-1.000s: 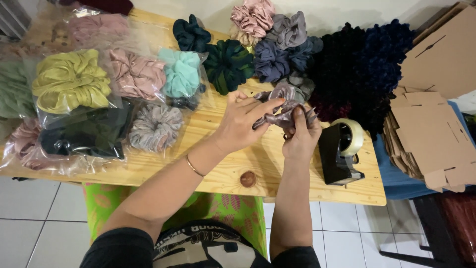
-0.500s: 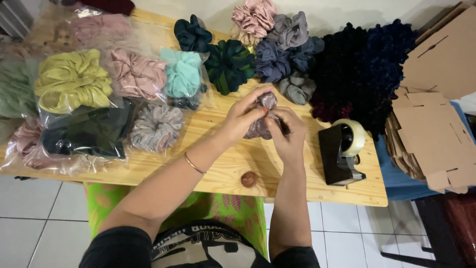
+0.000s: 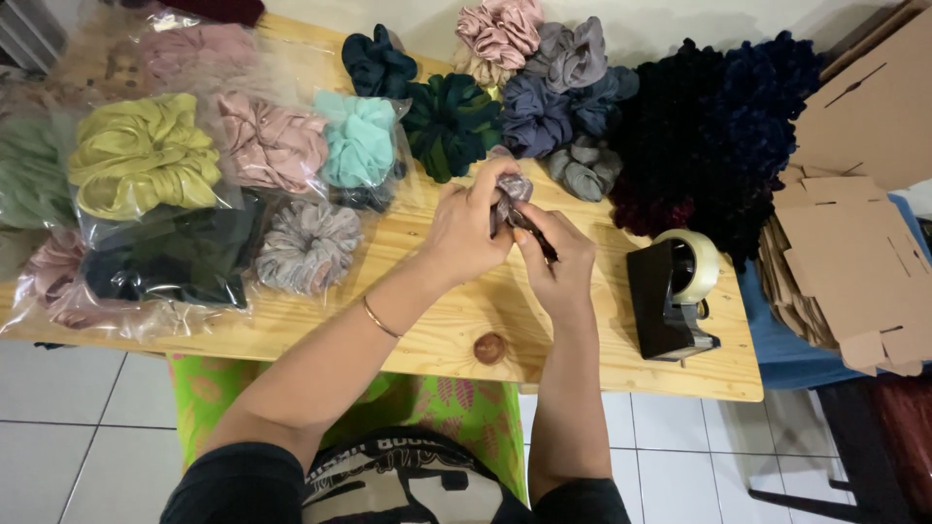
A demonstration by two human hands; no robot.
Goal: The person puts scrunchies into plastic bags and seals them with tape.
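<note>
Bagged scrunchies (image 3: 146, 165) lie left on the table (image 3: 582, 340) — tape dispenser (image 3: 675, 291) right, cardboard boxes (image 3: 854, 262) beyond.

A pale wooden surface (image 3: 621, 364) stands on a white tiled floor (image 3: 68, 427), against a light wall (image 3: 408, 15), softly lit.

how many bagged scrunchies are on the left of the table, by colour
yellow-green: 1
dusty pink: 1
mint: 1
grey-mauve: 1
black: 1
sage green: 1
pale pink: 1
total: 7 clearly visible; others are too blurred
</note>
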